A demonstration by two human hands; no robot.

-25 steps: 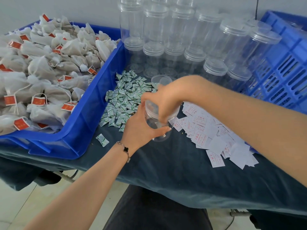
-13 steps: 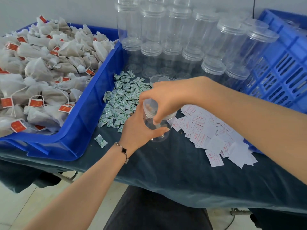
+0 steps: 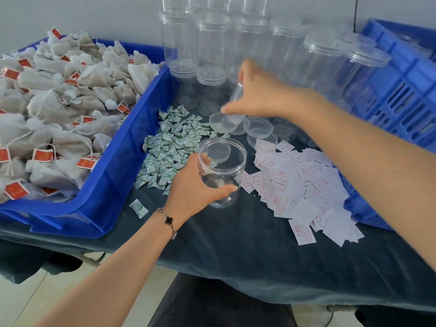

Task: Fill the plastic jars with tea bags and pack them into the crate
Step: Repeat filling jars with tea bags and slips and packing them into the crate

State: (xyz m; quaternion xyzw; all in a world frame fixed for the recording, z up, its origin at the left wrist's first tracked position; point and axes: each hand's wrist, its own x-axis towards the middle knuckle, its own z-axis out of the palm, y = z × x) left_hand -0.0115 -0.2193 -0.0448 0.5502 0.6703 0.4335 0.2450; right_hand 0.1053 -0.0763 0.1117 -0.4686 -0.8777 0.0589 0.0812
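green-white sachets (image 3: 169,147) heaped mid-table | white red-printed slips (image 3: 304,185) scattered right | dark cloth (image 3: 259,251) covering table

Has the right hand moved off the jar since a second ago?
Yes. The right hand has left the open jar and moved back toward the stacked jars, over loose lids.

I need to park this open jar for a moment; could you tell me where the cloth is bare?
Bare cloth lies along the near table edge, between the blue tea bag bin and paper slips. Farther back, sachets, loose lids and stacked jars crowd it.
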